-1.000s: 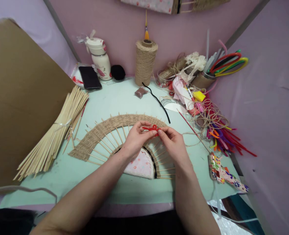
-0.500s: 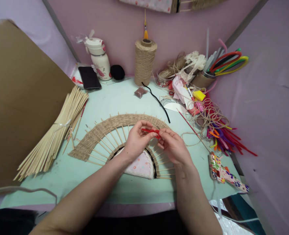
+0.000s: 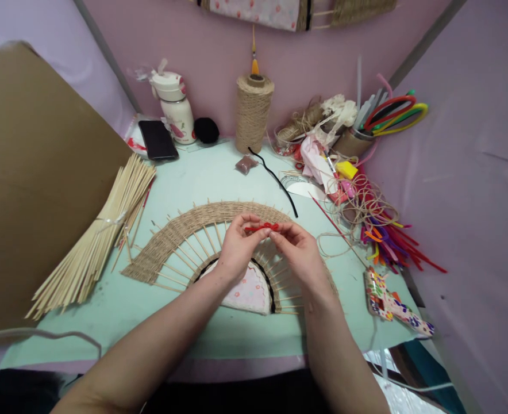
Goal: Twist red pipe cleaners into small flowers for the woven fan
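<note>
A small red looped strip (image 3: 271, 226), fuzzy like a pipe cleaner, is pinched between both hands. My left hand (image 3: 242, 244) grips its left part, with thumb and fingers closed. At its right end, the fingertips of my right hand (image 3: 297, 247) press on the loop. Below the hands lies a fan-shaped piece of thin sticks and woven brown twine (image 3: 202, 215). A half-round patch of pink patterned cloth (image 3: 249, 293) with a black edge forms its centre. My right hand and forearm hide part of the fan's right side.
A bundle of sticks (image 3: 92, 236) lies left beside cardboard (image 3: 34, 172). Behind stand a bottle (image 3: 179, 112) and a twine spool (image 3: 254, 115), with a phone (image 3: 157, 140) nearby. Coloured pipe cleaners (image 3: 398, 241), loose twine and a floral-patterned glue gun (image 3: 392, 302) are at right.
The right hand has turned and its fingers have shifted along the red strip, whose loop now shows more clearly between the fingertips. The view has shifted slightly.
</note>
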`<action>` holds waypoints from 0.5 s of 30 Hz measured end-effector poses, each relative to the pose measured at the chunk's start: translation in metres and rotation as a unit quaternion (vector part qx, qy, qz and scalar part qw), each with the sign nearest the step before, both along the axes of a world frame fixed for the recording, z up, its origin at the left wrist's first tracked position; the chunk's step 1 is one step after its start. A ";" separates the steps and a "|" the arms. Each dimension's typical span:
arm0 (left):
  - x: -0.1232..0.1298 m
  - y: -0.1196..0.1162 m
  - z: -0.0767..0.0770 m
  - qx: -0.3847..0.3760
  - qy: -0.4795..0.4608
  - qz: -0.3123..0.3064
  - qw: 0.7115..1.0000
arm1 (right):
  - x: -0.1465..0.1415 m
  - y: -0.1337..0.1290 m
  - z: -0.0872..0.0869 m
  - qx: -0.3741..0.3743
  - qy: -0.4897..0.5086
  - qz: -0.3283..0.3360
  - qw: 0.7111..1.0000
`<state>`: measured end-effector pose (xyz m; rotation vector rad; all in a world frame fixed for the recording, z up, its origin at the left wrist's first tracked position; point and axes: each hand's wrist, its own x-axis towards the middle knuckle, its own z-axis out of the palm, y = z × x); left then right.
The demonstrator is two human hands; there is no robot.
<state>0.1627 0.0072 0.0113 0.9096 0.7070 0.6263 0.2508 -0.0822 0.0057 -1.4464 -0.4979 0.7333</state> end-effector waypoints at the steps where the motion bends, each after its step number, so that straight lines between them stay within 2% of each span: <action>1: 0.000 0.000 0.001 -0.010 0.000 -0.003 1.000 | 0.000 0.001 0.000 0.002 0.002 -0.007 1.000; 5: -0.001 0.003 0.005 -0.027 -0.003 -0.030 0.999 | 0.001 0.001 0.001 -0.012 -0.002 -0.019 1.000; 10: -0.003 0.005 0.008 0.021 0.029 -0.047 0.998 | 0.001 0.000 0.000 -0.024 -0.029 -0.039 0.999; 15: -0.001 0.001 0.006 0.044 0.059 -0.021 0.997 | -0.010 -0.001 0.000 -0.072 -0.179 -0.081 0.978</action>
